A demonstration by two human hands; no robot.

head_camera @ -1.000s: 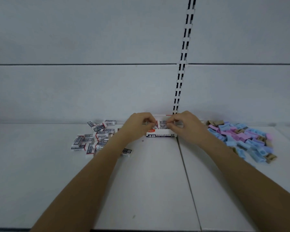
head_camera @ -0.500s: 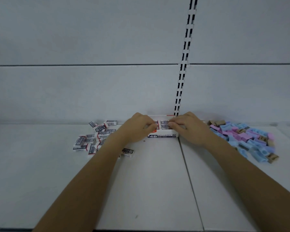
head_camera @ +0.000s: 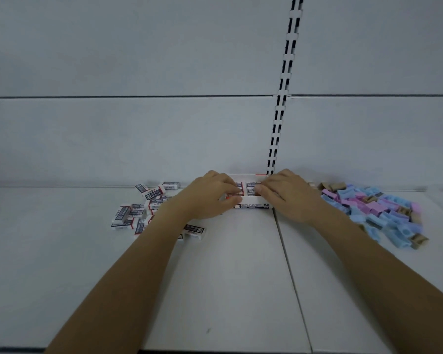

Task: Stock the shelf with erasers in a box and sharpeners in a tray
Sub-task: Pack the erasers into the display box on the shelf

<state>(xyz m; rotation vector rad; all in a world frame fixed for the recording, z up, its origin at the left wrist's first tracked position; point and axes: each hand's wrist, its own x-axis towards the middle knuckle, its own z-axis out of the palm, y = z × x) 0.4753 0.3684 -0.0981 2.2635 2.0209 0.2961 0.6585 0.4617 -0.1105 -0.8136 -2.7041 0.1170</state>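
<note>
Reaching in from the shelf's [head_camera: 228, 277] near edge, two bare forearms [head_camera: 128, 277] stretch to a box [head_camera: 256, 206] at the middle of the back edge. The left hand [head_camera: 210, 198] curls over the box's left end, thumb against its front wall, likely steadying it. The right hand [head_camera: 284, 198] bends its fingers down onto erasers [head_camera: 251, 186] inside, probably seating them in rows; I cannot tell whether it pinches one. The box front reads "ERASER 24". Loose erasers [head_camera: 138, 213] lie scattered left of the box, within reach for loading; their print is blurred. Pink, blue and tan sharpeners [head_camera: 376, 210] are heaped toward the right edge. Behind, a slotted upright [head_camera: 279, 123] rises.
</note>
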